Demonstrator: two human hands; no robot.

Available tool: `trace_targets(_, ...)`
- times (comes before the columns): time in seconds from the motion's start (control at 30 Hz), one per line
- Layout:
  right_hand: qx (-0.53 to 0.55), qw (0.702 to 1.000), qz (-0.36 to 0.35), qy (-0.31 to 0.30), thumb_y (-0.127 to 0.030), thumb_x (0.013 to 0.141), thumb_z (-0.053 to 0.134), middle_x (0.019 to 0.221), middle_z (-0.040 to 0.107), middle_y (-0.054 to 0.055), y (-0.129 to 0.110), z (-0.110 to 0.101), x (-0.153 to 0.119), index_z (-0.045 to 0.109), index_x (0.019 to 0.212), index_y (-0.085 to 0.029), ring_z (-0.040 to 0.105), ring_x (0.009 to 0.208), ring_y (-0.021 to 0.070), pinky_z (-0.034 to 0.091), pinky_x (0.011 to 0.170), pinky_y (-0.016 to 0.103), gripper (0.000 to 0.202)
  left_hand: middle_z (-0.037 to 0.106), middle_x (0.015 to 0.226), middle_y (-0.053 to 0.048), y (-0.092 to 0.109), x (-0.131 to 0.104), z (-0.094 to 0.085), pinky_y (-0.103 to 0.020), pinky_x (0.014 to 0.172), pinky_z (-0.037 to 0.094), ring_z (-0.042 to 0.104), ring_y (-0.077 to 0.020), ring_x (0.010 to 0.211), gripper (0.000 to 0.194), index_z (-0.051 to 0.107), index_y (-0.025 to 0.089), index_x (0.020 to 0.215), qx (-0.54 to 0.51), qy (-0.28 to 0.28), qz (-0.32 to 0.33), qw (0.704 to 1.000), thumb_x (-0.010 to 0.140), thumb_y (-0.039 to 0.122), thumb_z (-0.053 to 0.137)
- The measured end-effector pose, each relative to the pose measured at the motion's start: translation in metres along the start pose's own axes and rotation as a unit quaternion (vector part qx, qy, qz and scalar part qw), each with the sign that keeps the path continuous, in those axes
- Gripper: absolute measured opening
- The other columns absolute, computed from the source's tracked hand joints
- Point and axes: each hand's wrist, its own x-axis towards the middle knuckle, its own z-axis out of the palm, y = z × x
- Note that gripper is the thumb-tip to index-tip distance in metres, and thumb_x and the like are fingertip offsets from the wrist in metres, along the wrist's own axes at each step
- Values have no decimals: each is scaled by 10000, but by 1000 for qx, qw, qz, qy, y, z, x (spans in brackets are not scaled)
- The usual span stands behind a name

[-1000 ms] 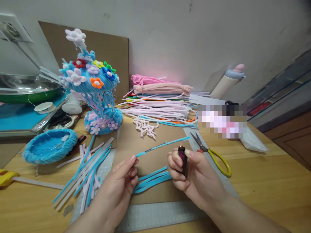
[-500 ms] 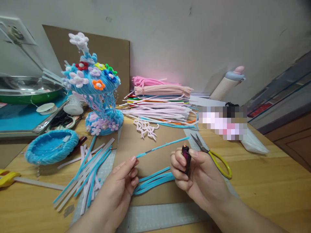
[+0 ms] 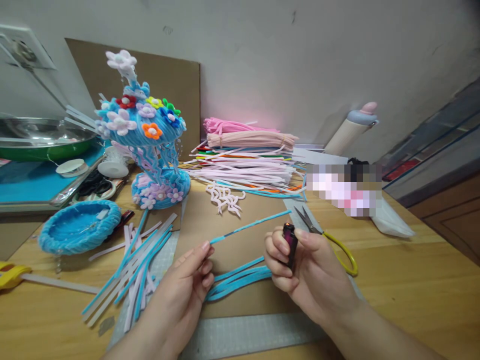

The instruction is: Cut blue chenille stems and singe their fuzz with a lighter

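Wooden worktop (image 3: 405,280) pushed up to a pale, slightly marked wall (image 3: 318,65); grey gridded mat (image 3: 255,334) before me, brown cardboard sheet (image 3: 247,306) laid over it. Above the cardboard, my left hand (image 3: 183,280) pinches one end of a fuzzy blue stem (image 3: 258,221) between thumb and forefinger; the stem slants up and away to the right, one short dark stretch along it. My right hand (image 3: 315,272) is curled round a dark lighter (image 3: 289,247), held upright, thumb near its top, a small orange glow there. More blue stems (image 3: 240,281) lie between my hands; white curled pieces (image 3: 225,197) at the cardboard's far side; scissors (image 3: 308,220) open beyond my right hand. Left: loose cut strips (image 3: 129,272), a shallow blue fuzzy dish (image 3: 80,232), a tall flowered blue piece (image 3: 142,125). Bundled stems (image 3: 249,140) in pinks, whites and other colours are heaped near the wall. A cardboard panel (image 3: 168,75) stands against it, a socket (image 3: 24,50) far left. Pale bottle (image 3: 343,136) leans on the right.
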Motion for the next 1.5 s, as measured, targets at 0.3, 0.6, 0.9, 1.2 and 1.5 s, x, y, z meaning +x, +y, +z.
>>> trace_targets(0.3,-95,995,4,-19,-559,722,613,670,348,-37,19,0,4,468,703,-170,255,524,59,108,416,179,415,514,735,-8,4,-5,3,-159,374,341,410,-46,506,96,613,99,710,-24,4,-1,1000,792,139,585)
trace_targets(0.6,-266,960,-42,75,-346,717,696,570,357,-75,41,-8,18,476,712,-183,258,450,46,187,399,194,274,519,735,-9,2,-4,2,-158,376,347,412,-50,505,100,601,113,717,-23,0,-10,1000,800,164,579)
trace_targets(0.9,-235,966,-76,74,-381,685,723,566,366,-77,56,-10,23,640,904,-177,237,432,37,172,391,194,311,523,709,-13,-7,-13,6,-155,389,344,412,-45,495,139,620,103,704,-29,-29,-95,995,806,188,578)
trace_targets(1.2,-148,984,-48,90,-324,618,779,513,388,-90,61,-5,27,631,829,-153,268,398,16,179,371,166,309,511,697,6,-14,-16,7,-143,407,317,399,-28,497,130,652,99,743,-36,-76,-133,987,772,224,632)
trace_targets(1.5,-138,984,-32,105,-320,567,806,532,464,-66,60,-1,24,635,768,-148,309,406,14,195,373,160,314,500,685,19,-16,-18,6,-143,421,301,390,-22,499,140,668,103,777,-37,-78,-146,985,743,239,669)
